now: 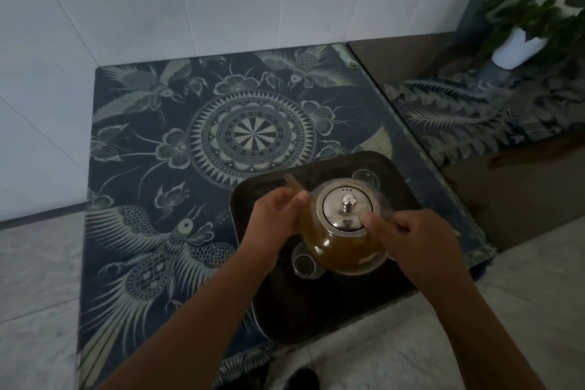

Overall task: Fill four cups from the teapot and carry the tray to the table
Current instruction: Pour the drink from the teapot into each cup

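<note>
A: Which step?
B: Pouring, prob. Teapot (345, 250) hung over tray (316, 304) on counter (158, 168). R hand (408, 231) gripped it, thumb on lid (348, 206). L hand (278, 215) curled by spout (294, 185), grip unclear.
A: Next?
B: Tip slowly into cup (304, 264).

No legible text, brand or number (view dim); patterned cloth (152, 123) carries ornament only, apparently no lettering.

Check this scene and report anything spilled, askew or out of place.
No spill or damage shows. One oddity: the tray sits right at the near edge of the table. Only two glass cups are visible: the rear cup beyond the teapot, the front cup before it.
</note>
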{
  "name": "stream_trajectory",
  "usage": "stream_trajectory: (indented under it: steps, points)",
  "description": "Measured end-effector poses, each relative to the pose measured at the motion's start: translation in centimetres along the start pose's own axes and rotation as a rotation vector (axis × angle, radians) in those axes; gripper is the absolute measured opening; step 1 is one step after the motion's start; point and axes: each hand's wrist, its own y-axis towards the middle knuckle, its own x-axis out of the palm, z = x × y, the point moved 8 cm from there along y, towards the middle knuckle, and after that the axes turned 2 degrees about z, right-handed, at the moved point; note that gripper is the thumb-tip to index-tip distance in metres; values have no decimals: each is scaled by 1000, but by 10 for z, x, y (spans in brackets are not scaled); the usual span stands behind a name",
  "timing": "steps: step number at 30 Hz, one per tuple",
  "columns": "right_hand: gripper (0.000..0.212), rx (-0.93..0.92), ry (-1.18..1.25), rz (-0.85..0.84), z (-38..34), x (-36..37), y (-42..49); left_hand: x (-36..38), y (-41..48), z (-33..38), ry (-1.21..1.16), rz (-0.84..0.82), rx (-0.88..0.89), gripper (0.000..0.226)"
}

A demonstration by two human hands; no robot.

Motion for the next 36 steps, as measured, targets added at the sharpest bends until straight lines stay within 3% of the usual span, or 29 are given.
stream_trajectory:
  steps: [7,12,16,20,36]
  points:
    - [85,132,5,-17,24,-2,-9,14,5,-17,19,-64,-60,17]
    - [60,167,29,14,30,-11,-31,28,-6,-29,52,-99,-86,12]
    - [71,189,2,30,38,-17,-50,35,-19,-37,55,-120,-97,14]
    - [61,202,5,39,50,-21,-71,42,-35,-42,58,-125,-101,14]
    - [61,236,-106,-36,72,-21,-113,59,-79,-103,-47,-139,-278,16]
